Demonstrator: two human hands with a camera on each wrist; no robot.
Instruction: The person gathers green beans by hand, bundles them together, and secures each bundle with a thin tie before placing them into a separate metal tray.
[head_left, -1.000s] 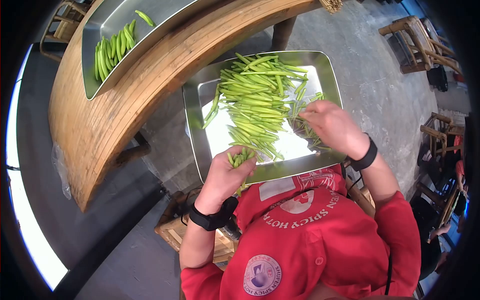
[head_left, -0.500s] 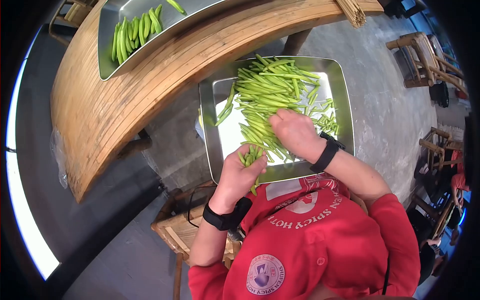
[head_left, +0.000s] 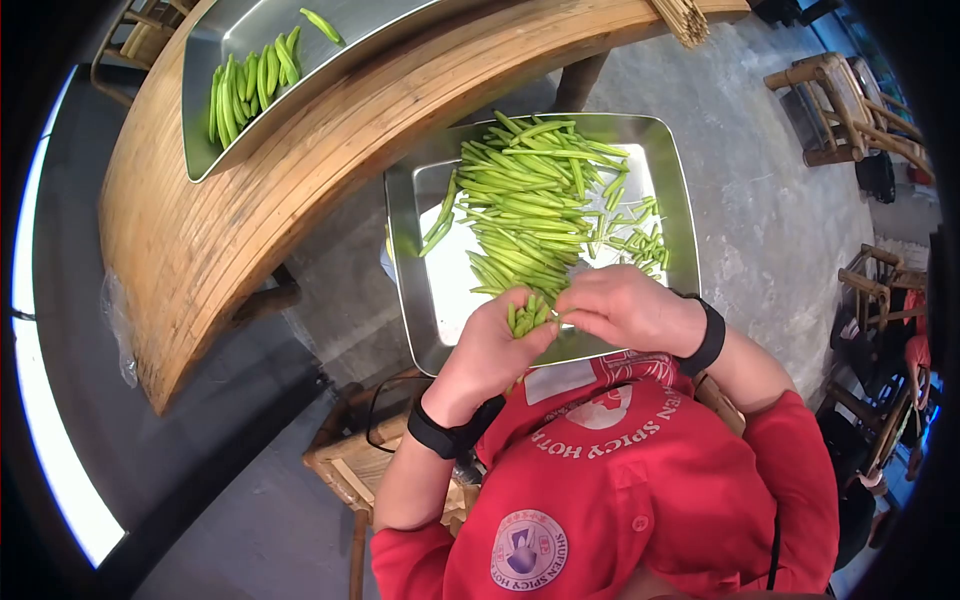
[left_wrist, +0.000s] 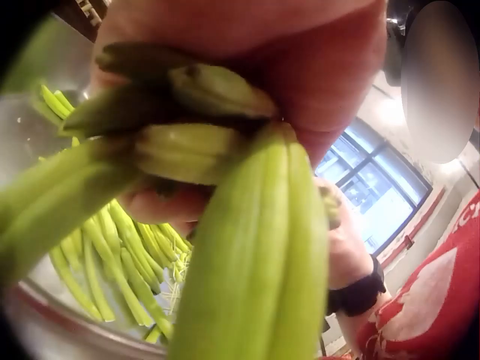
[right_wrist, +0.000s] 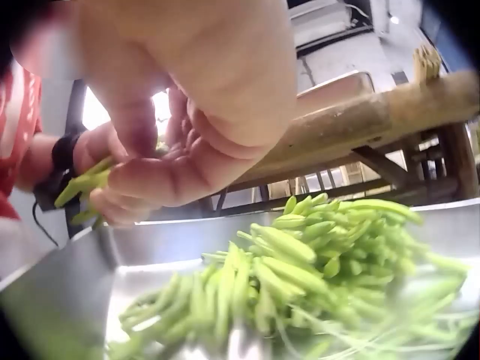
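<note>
1. Left hand (head_left: 492, 345) grips a bunch of green beans (head_left: 528, 314), fingers curled round it, over the near rim of the steel tray (head_left: 405, 260).
2. Right hand (head_left: 622, 308) meets the bunch from the right, fingers (head_left: 575, 300) pinching at its top ends.
3. Bunch stands roughly upright in the fist, long axis pointing away from the person toward the pile; tips stick out above the fist.
4. Pile of beans (head_left: 525, 210) lies loose in the tray, mostly crosswise; short trimmed bits (head_left: 640, 240) sit to its right.
5. Beans are smooth, slim, bright green; tray is shiny, square, round-cornered.
6. Second steel tray (head_left: 200, 160) with beans on curved wooden bench (head_left: 230, 230).
</note>
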